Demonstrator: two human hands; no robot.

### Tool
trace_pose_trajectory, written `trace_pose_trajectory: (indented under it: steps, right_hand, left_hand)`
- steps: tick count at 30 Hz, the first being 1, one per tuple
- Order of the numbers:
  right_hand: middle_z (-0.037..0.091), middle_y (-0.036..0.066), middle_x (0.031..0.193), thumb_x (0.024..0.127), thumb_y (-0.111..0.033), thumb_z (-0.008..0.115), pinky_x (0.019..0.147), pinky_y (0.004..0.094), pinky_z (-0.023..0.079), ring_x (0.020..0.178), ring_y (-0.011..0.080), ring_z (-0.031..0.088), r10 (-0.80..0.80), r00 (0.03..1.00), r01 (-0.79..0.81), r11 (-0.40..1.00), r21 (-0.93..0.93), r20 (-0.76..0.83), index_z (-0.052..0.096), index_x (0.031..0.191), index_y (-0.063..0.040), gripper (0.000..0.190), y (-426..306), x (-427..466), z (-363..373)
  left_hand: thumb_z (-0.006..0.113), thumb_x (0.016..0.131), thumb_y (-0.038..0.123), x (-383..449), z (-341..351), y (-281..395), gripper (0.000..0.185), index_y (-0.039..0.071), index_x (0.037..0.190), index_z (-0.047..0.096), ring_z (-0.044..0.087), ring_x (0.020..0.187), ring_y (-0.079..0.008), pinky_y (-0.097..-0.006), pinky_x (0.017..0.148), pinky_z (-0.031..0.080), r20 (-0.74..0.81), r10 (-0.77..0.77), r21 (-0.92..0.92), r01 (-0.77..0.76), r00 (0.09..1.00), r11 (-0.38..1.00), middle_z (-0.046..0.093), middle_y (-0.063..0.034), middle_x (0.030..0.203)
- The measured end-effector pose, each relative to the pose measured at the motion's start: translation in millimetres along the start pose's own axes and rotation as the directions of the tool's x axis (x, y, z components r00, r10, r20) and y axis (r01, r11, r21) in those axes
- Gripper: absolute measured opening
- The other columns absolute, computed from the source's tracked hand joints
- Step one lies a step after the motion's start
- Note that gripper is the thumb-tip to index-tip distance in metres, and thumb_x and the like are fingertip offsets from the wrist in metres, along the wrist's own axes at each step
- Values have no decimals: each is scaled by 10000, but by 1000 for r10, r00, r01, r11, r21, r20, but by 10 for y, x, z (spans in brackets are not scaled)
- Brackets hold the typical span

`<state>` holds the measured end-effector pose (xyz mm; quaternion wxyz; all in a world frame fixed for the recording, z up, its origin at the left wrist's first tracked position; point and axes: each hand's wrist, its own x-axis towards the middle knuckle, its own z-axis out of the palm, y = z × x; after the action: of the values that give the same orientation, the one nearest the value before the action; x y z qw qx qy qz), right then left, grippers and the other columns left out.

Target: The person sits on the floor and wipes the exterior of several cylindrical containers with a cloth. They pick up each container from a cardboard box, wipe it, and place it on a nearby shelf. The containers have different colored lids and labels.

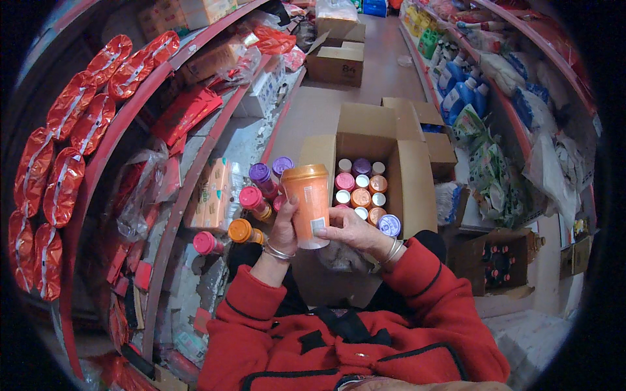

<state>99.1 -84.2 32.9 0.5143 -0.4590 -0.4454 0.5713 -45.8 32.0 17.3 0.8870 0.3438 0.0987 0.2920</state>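
Upright between my hands is an orange plastic cup with an orange lid; pale labels show on its side. My left hand grips its left side, while the fingers of my right hand hold its lower right. Just beyond, an opened cardboard box holds several lidded containers, among them a pink-lidded one, an orange-lidded one and a purple-lidded one. Left of my hands, on the lowest shelf, stand purple-lidded cups, a pink-lidded cup and an orange-lidded cup.
Shelving lines the left, with packs of tissues and red foil packages. Blue detergent bottles fill part of the right shelf. Cardboard boxes sit farther along the aisle, and a carton of bottles stands at right.
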Motion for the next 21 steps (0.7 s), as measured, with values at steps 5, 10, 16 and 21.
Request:
trace_pose_trajectory:
  steps: [5,10,16,21]
  right_hand:
    - [706,147,1038,806,-482,757,825,341,520,958,192,670,-67,980,-16,912,-410,-188,639,1191,42,661,15,30,8]
    - [712,170,946,791,-540,748,733,354,534,855,217,693,-84,969,-52,849,-526,-232,654,1151,41,690,-15,11,14]
    - [715,170,920,796,-586,736,704,352,537,814,211,694,-80,965,-81,813,-577,-249,651,1178,34,733,-34,-5,-16]
    - [717,172,983,803,-582,736,734,346,539,843,210,693,-129,963,-9,862,-507,-237,640,1212,44,754,16,4,-24]
  left_hand:
    - [724,894,383,63,-24,62,560,11,1263,526,638,1004,-172,-329,867,537,-55,94,245,-78,994,966,631,-72,1097]
    - [786,856,312,104,-47,70,519,15,1220,565,628,1011,-159,-327,903,513,-127,114,361,-61,985,930,637,-68,1100]
    - [777,863,303,106,-64,58,521,21,1243,560,631,1033,-174,-335,934,509,-140,84,235,-49,987,971,640,-74,1131]
    - [769,871,314,101,-34,66,533,20,1257,548,635,1043,-181,-347,937,514,-126,89,208,-61,988,976,638,-80,1144]
